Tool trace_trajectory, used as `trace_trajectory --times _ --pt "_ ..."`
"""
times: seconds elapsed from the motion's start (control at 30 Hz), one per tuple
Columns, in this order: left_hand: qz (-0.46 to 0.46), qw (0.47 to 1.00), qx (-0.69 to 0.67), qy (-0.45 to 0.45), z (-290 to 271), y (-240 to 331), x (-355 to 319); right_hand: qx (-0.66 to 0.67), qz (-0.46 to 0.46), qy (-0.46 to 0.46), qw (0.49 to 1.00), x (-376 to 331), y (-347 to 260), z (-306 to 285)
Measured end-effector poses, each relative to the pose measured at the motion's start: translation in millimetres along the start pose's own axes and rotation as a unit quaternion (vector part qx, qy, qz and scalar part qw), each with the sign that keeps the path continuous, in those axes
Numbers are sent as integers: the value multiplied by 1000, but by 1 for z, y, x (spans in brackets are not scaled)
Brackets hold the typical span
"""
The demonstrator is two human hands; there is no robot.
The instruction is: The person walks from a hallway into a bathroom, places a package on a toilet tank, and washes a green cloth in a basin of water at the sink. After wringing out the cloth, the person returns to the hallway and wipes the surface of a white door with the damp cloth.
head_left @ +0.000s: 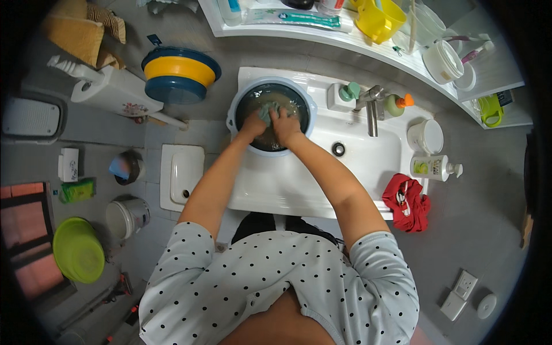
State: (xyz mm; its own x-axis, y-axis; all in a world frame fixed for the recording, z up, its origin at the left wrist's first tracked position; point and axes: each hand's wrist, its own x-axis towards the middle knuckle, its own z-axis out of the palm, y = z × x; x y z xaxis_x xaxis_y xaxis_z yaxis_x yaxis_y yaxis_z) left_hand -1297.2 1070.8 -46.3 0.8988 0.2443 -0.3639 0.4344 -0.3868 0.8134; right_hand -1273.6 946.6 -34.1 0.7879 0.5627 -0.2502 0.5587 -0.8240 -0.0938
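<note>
Fingers (pixel 283 117) clutch crumpled cloth (pixel 266 112) in round basin (pixel 311 109).

Your left hand (pixel 253 125) and right hand (pixel 286 126) crowd the middle of the basin (pixel 313 109), green cloth (pixel 268 112) between them; its raised rim rings you all round. Best gap: rightward over the rim, into the bare sink bowl (pixel 368 164). Faucet (pixel 372 115) juts over the bowl's far side, with the white dispenser (pixel 342 98) and orange-topped bottle (pixel 394 105) flanking it. Right end's blocked by the white tub (pixel 425 137), pump bottle (pixel 431 168) and red cloth (pixel 406 202). Between your forearms, you've got open counter (pixel 270 184).
</note>
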Motion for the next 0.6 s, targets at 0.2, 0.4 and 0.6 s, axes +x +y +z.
trace_trajectory --times 0.2,0.4,0.6 --pt "-94 992 -24 -79 -4 -18 31 72 66 -27 995 24 -3 9" --pt "-107 983 -136 -64 -7 -18 37 142 120 -23 982 26 -1 1" --pt "62 975 215 9 9 -29 40 271 167 -17 948 22 7 3"
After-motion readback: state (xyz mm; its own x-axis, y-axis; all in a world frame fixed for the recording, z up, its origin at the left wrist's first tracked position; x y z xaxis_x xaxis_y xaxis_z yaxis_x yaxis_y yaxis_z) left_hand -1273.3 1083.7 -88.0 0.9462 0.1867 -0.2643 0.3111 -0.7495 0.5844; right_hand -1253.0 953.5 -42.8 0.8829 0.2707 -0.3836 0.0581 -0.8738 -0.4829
